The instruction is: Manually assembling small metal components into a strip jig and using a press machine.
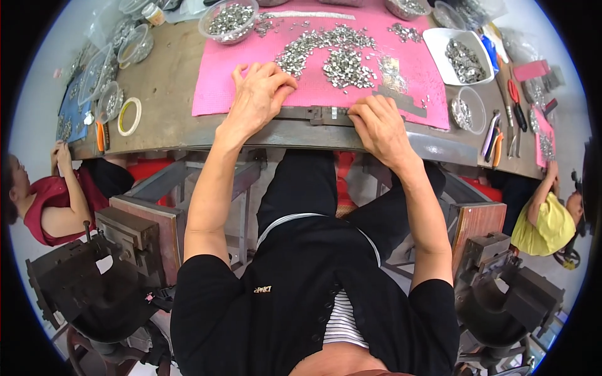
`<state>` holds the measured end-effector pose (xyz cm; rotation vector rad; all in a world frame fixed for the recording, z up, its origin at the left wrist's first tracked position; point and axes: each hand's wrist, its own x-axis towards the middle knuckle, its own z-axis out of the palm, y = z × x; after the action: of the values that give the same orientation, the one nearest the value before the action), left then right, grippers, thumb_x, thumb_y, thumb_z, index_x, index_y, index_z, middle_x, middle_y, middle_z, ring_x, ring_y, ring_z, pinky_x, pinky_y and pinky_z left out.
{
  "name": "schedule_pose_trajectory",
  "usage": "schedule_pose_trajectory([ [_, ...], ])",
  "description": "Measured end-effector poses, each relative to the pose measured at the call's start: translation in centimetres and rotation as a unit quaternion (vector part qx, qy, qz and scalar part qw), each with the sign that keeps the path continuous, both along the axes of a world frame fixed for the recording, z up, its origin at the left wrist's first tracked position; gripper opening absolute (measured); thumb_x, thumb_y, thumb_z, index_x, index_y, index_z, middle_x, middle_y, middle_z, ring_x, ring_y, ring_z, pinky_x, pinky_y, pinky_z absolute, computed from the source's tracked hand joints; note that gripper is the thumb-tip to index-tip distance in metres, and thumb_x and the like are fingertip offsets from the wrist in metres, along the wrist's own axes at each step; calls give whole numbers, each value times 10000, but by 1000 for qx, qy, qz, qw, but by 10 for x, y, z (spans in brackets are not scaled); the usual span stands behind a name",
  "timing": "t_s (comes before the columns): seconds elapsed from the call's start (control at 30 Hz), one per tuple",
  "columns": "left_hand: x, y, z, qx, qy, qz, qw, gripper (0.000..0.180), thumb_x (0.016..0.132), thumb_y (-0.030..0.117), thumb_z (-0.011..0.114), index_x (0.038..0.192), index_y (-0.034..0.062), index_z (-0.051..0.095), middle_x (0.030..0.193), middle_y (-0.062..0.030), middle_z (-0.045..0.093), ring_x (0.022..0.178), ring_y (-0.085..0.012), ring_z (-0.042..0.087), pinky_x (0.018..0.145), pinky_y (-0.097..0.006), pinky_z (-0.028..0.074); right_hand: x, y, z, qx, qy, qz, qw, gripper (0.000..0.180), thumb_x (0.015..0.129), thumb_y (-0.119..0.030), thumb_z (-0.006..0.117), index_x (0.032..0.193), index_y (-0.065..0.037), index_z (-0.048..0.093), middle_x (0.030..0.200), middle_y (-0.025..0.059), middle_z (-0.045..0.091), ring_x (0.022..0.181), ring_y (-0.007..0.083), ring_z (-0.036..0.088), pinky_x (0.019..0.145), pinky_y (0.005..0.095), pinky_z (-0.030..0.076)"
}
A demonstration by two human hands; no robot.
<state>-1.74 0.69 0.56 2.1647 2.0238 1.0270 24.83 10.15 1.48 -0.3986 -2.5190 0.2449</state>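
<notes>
My left hand (257, 95) is over the front of a pink mat (216, 81), fingers bent and drawn together beside a loose pile of small shiny metal pieces (347, 67). Whatever those fingertips hold is too small to make out. Along the table's front edge lies a dark metal bar fixture (323, 115). My right hand (384, 125) rests at its right end with curled fingers pressed together, hiding anything between them. A flat grey metal plate (411, 108) sits just beyond that hand, and a clear packet (392, 72) lies farther back.
Metal pieces fill a round tub (229, 25) at the back left and a white tray (464, 59) at the right. Pliers (493, 141) and red-handled cutters (515, 100) lie right; a tape roll (130, 117) lies left. People sit at both sides.
</notes>
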Motion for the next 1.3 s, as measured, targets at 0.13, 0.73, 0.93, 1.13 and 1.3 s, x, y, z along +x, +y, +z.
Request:
schedule_pose_trajectory([
  [0.13, 0, 0, -3, -14, -30, 21, 999, 52, 864, 152, 750, 902, 122, 731, 878, -18, 603, 917, -232, 575, 1053, -538, 301, -15, 8, 4, -65, 26, 1, 998, 116, 856, -37, 711, 947, -54, 641, 885, 78, 602, 856, 279, 603, 807, 403, 447],
  [0.73, 5, -1, -7, -4, -15, 48, 999, 75, 849, 121, 748, 909, 103, 708, 900, -35, 578, 920, -248, 569, 1035, -564, 317, -119, 42, -26, 34, -13, 50, 998, 59, 879, -96, 629, 906, -49, 606, 894, 110, 607, 889, 293, 616, 830, 408, 443],
  [0.93, 6, -2, -6, -19, -9, 56, 998, 61, 863, 140, 739, 917, 124, 715, 894, -30, 574, 929, -241, 569, 1052, -579, 303, -99, 45, -21, -22, -33, 50, 998, 56, 917, -112, 629, 951, -68, 622, 894, 84, 612, 921, 279, 619, 809, 400, 430],
  [1.13, 3, -1, -7, -23, -26, 43, 998, 61, 871, 149, 731, 929, 131, 720, 902, -25, 573, 942, -240, 571, 1065, -593, 290, -101, 47, -23, -20, -8, 58, 998, 56, 897, -111, 658, 945, -93, 682, 927, 64, 629, 946, 258, 627, 825, 395, 440],
  [1.3, 4, -3, -7, -40, -25, 56, 997, 77, 888, 173, 727, 949, 127, 722, 920, -26, 581, 956, -238, 573, 1084, -590, 276, -106, 46, -18, -31, -49, 65, 996, 66, 897, -104, 654, 949, -93, 695, 926, 61, 630, 953, 257, 627, 863, 386, 450],
])
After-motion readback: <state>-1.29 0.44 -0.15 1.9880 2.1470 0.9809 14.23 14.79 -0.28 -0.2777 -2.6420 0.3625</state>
